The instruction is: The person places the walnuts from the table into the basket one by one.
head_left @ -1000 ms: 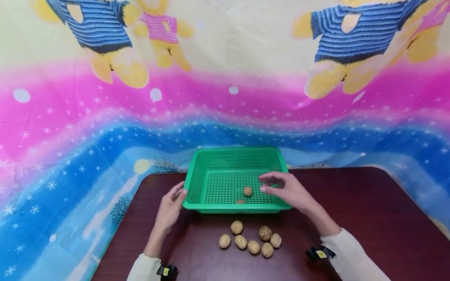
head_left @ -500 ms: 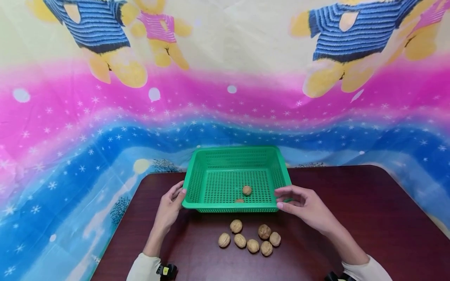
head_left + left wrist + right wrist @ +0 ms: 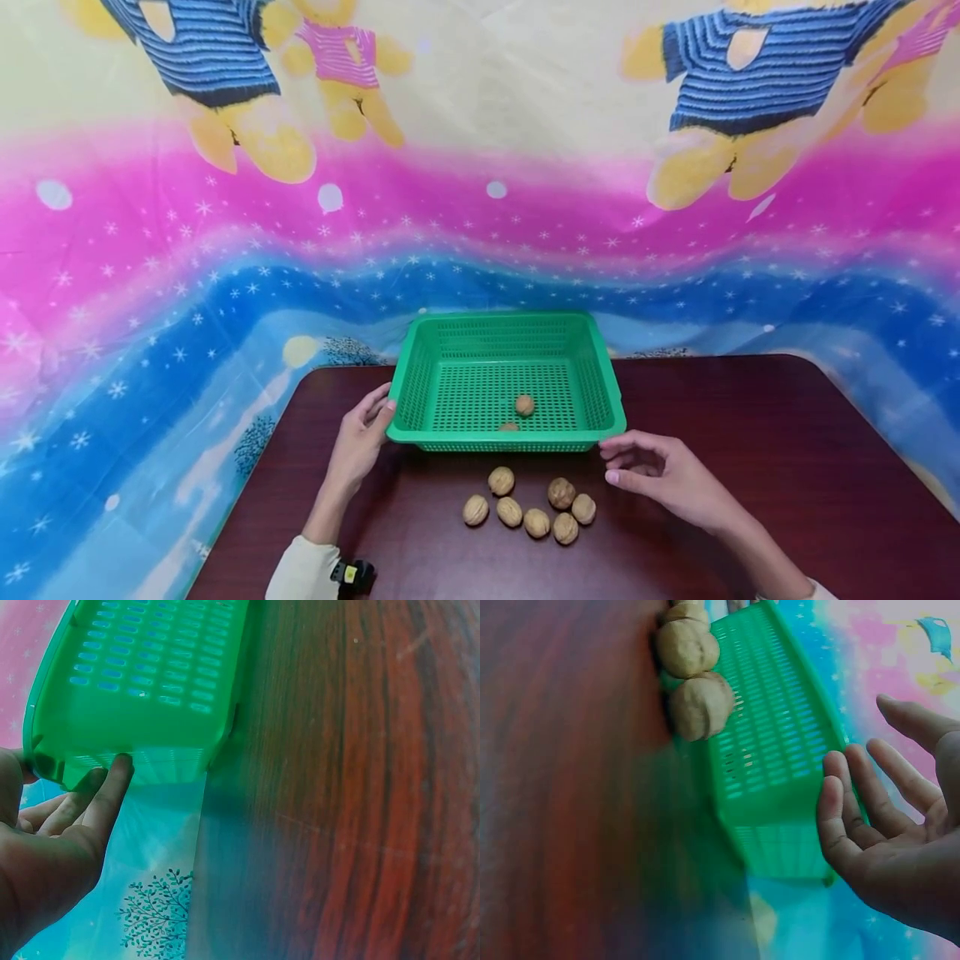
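A green plastic basket (image 3: pixel 506 436) with perforated walls stands toward the back of the table. Two walnuts lie in it: one walnut (image 3: pixel 525 405) in full view, the other mostly hidden behind the front rim. My left hand (image 3: pixel 358 437) holds the basket's left side, its thumb at the rim and its fingers (image 3: pixel 116 791) against the outer wall. Off the basket's front right corner is my right hand (image 3: pixel 671 479), fingers loosely bent and holding nothing. Several walnuts (image 3: pixel 537 523) lie on the table before the basket, left of this hand; the right wrist view shows some walnuts (image 3: pixel 699 709) close up.
The dark wooden table (image 3: pixel 757 442) reaches out on both sides of the basket. Behind it hangs a printed cloth (image 3: pixel 480 225) with bears and snowflakes, close to the basket's back. A black wrist strap (image 3: pixel 352 575) sits at the left sleeve.
My right hand has withdrawn from over the basket's right part, moving right and toward me past its front corner. My left hand keeps its hold. The walnuts lie as before.
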### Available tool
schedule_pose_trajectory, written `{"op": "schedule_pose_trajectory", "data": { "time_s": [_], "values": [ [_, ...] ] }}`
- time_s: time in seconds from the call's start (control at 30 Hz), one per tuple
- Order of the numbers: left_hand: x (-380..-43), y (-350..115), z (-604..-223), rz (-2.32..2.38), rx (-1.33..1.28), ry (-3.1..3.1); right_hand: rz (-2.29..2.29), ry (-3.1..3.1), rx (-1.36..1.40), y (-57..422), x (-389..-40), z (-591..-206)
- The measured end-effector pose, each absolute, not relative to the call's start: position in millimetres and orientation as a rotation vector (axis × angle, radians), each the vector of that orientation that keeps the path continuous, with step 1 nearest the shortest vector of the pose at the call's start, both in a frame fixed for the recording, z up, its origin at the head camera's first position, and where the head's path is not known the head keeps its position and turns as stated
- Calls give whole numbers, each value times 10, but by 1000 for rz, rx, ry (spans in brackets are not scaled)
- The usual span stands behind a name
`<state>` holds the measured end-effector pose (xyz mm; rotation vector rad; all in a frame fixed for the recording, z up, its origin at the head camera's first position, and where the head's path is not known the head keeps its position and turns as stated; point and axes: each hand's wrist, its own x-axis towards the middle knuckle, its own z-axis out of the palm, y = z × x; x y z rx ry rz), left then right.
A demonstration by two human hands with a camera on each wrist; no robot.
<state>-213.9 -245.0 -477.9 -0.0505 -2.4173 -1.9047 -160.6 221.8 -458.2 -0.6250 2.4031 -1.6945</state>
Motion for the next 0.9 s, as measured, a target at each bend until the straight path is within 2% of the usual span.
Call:
{"op": "schedule_pose_trajectory", "data": {
  "time_s": [0.33,0.9],
  "values": [
    [-2132,-2451,-4770,-1886,-57,-2421,-1537,2322,-718,2212,-1636,-4802],
    [-2120,-2447,-4772,-1895,-52,-2413,-1350,2304,-742,2122,-1664,-4940]
  ]
}}
